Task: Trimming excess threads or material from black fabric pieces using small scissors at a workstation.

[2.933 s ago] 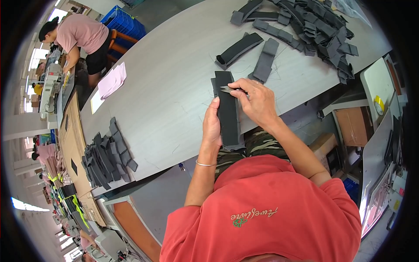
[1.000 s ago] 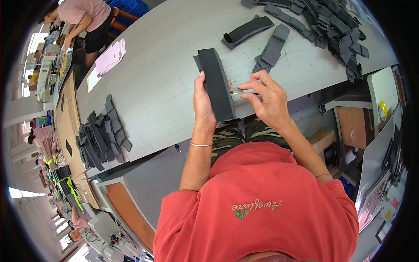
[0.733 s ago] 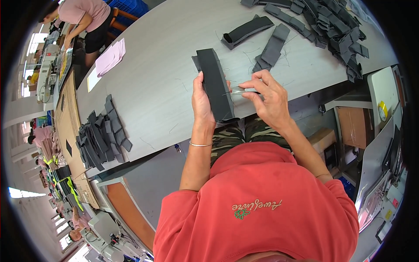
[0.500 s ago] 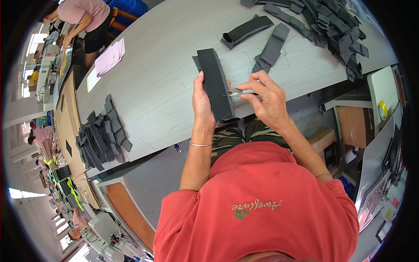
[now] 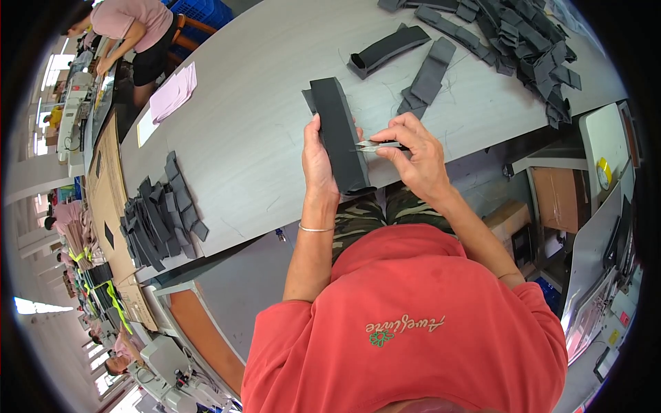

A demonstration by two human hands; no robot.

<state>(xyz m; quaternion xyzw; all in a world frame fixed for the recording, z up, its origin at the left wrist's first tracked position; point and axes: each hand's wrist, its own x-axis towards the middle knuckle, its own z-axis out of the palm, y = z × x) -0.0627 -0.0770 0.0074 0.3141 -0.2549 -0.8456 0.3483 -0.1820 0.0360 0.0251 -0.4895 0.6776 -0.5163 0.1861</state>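
Note:
My left hand grips a long black fabric strip, folded into a flat band, above the table's near edge. Its thumb lies along the left side and fingertips show at the right side. Between the thumb and fingers of my right hand is a pair of thread snips. Their two pointed blades stand slightly apart, with the tips at the strip's right edge. Beyond my hands lie a curled black fabric piece and a dark grey folded piece.
A large heap of dark fabric pieces covers the table's far right. Another pile lies at the left. Pink sheets rest near the far left edge, where a co-worker leans over. Loose threads are scattered on the table.
The snips' blades have parted and now show as two points at the strip's edge. My right hand has shifted very slightly left; the left hand holds nearly still.

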